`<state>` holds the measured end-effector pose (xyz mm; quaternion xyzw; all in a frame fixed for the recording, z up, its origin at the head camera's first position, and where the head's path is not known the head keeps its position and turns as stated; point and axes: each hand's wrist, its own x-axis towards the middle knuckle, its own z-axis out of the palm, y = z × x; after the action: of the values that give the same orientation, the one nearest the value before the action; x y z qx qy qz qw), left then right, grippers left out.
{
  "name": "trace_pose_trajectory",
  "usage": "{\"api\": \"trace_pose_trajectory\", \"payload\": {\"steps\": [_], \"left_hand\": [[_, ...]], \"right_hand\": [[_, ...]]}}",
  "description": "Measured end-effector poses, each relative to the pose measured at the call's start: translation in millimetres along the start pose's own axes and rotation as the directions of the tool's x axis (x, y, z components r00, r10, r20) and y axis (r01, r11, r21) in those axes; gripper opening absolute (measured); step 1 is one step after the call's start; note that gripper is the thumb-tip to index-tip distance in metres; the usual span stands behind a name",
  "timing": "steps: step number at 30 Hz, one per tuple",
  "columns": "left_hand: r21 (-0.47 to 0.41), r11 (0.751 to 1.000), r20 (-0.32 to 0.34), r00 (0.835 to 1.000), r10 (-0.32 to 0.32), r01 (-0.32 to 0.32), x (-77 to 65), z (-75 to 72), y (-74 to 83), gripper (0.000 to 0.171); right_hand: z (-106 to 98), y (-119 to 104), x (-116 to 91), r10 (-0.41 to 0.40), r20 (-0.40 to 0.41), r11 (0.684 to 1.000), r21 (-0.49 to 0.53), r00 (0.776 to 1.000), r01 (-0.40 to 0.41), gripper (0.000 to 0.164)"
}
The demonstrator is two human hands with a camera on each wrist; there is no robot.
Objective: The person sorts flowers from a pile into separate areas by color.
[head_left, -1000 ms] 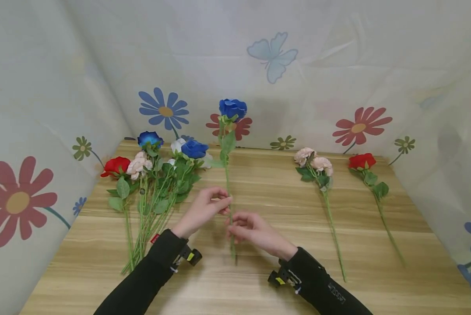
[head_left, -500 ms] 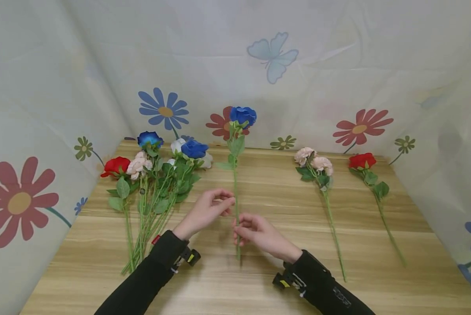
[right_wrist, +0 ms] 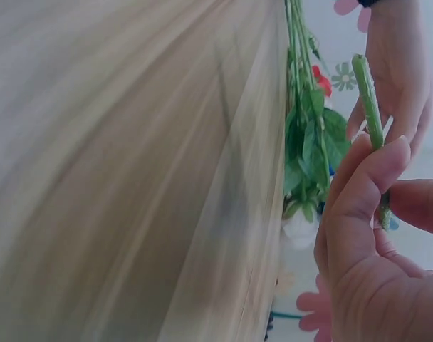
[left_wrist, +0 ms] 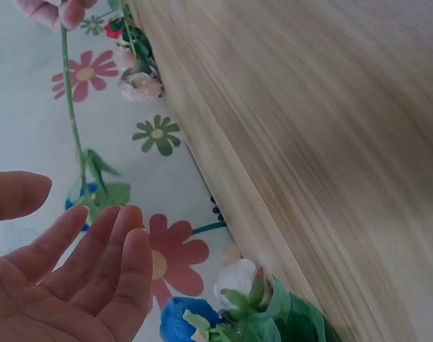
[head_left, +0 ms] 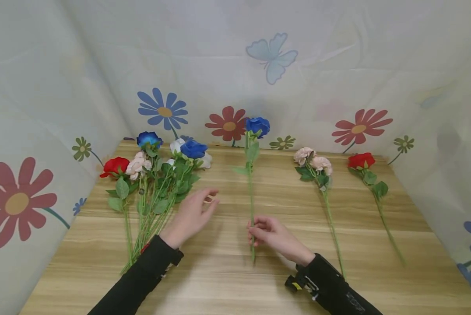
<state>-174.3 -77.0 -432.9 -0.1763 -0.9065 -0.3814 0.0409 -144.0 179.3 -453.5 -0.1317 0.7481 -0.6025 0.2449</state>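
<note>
A blue artificial rose (head_left: 258,126) stands nearly upright over the middle of the table, its green stem (head_left: 251,192) pinched near the lower end by my right hand (head_left: 276,238). In the right wrist view, thumb and fingers close round the stem (right_wrist: 369,100), and its cut end sticks out past them. My left hand (head_left: 192,214) is off the stem, fingers loosely extended and holding nothing, beside the bunch of flowers (head_left: 160,188). The left wrist view shows that hand (left_wrist: 81,271) with its palm and spread fingers bare.
The bunch at the left has red, pale pink, white and blue blooms with stems toward me. On the right lie a pale pink flower stem (head_left: 330,218) and a red rose (head_left: 361,161) on the wooden table (head_left: 227,288). A printed cloth (head_left: 204,52) hangs behind the table.
My left hand has let go of the stem and moved left toward the bunch. My right hand has carried the blue rose to the right and slightly lower.
</note>
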Motion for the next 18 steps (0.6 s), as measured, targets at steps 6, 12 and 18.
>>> {"api": "trace_pose_trajectory", "payload": {"steps": [6,12,18], "left_hand": [[0.037,0.999,-0.046,0.998,0.032,-0.03,-5.8,-5.3,-9.1,0.033],[0.063,0.998,-0.049,0.998,0.03,-0.027,-10.1,-8.5,-16.5,0.034],[0.07,0.997,-0.047,0.999,0.022,-0.019,-12.5,-11.0,-20.3,0.035]], "right_hand": [[-13.3,6.6,-7.9,0.032,-0.052,0.998,-0.053,0.998,-0.035,0.028],[-24.4,12.5,-12.8,0.036,-0.097,0.987,-0.15,0.995,-0.05,0.021],[-32.6,16.5,-17.7,0.028,-0.127,0.971,-0.233,0.992,-0.057,0.02]]}}
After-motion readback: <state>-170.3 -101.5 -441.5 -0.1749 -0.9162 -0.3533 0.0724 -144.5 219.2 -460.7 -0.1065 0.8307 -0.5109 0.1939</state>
